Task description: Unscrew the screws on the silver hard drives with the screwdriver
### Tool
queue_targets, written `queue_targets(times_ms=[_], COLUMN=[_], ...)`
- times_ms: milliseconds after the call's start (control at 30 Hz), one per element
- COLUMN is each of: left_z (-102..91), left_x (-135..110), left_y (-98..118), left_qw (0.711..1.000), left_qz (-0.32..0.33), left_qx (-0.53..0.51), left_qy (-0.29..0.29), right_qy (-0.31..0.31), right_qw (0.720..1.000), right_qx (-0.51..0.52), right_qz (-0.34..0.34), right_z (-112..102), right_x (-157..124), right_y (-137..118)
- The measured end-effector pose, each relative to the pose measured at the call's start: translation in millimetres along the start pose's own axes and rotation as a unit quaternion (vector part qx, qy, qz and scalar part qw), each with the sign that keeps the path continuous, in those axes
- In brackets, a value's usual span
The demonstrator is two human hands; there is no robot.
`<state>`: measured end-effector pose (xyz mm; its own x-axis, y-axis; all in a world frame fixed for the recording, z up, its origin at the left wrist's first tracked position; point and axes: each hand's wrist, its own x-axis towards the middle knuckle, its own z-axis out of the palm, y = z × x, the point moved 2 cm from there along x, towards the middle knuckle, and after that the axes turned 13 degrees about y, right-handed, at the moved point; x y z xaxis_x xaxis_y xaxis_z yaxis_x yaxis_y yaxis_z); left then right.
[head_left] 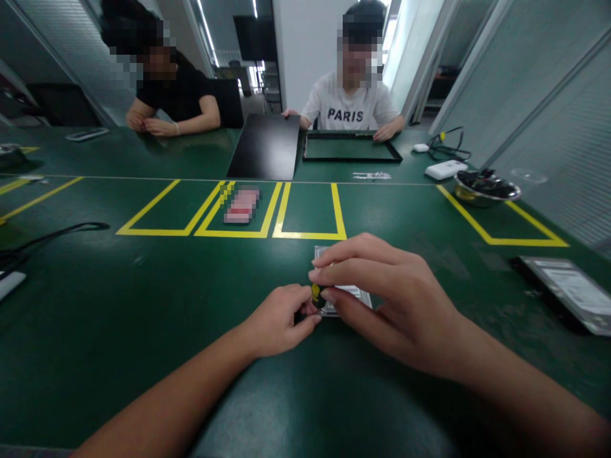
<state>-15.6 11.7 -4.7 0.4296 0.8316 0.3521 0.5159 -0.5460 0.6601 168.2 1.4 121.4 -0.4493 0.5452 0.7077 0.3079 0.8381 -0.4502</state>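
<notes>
A small silver hard drive [356,296] with a white label lies flat on the green table, partly hidden behind my hands. My right hand [401,299] pinches the short black and yellow handle of a screwdriver [317,296] between thumb and fingers. The screwdriver stands over the left part of the drive; its tip is out of sight. At the drive's lower left edge, my left hand [281,318] has its fingers closed on the drive, close beside the screwdriver.
A larger drive [573,292] lies at the right. Behind it stands a metal bowl [484,194] of dark parts. Yellow tape rectangles mark the table, one holding a pink phone [242,207]. Across the table, two people sit; one touches a black panel [267,146] and a frame [353,158].
</notes>
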Motion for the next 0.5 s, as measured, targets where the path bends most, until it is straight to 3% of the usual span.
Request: queue_targets(times_ms=[500], left_z=[1.0], left_x=[-1.9], left_y=[-5.9], left_qw=[1.0], left_qz=[-0.004], left_qx=[-0.005], left_qy=[-0.015], right_qy=[-0.001], right_qw=[1.0], right_qx=[0.0], right_qz=[0.028], right_z=[-3.6], right_x=[-0.7], right_y=[1.0])
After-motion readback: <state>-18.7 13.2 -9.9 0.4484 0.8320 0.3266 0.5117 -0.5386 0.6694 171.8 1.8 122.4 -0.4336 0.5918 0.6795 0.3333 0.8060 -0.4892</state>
